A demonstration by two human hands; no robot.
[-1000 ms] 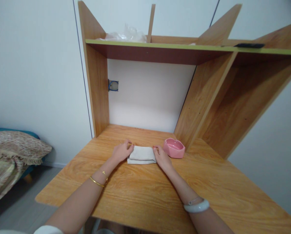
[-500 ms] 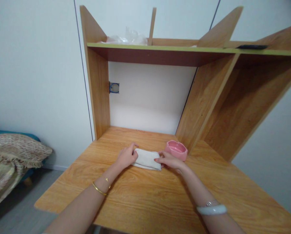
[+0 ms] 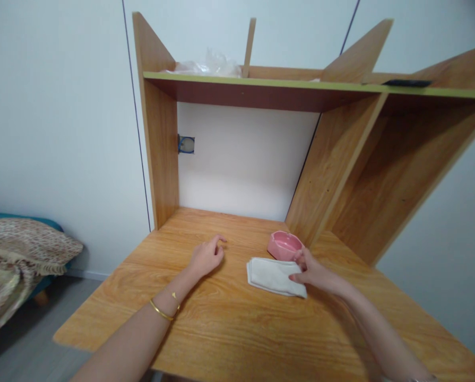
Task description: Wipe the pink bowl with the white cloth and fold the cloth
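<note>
A folded white cloth (image 3: 275, 276) lies in front of a pink ashtray-like bowl (image 3: 285, 245) with angular sides. My right hand (image 3: 307, 270) grips the cloth's right end, thumb on top and the other fingers at its far edge, close to the bowl. To the left, my left hand (image 3: 206, 257) rests on the wooden desk (image 3: 221, 323) with nothing in it. Its index finger is stretched forward, and the thumb is apart from it. A stretch of bare wood lies between this hand and the cloth.
A wooden shelf unit (image 3: 163, 154) rises at the back of the desk. On its upper board lie a clear plastic bag (image 3: 209, 63) and a flat black object (image 3: 407, 83). An uncovered wall socket box (image 3: 187, 144) shows behind. A patterned blanket (image 3: 26, 244) drapes over furniture at the left.
The cloth has moved right and toward me in my right hand, now in front of the pink bowl. My left hand has let go of it and stays in about the same place.
</note>
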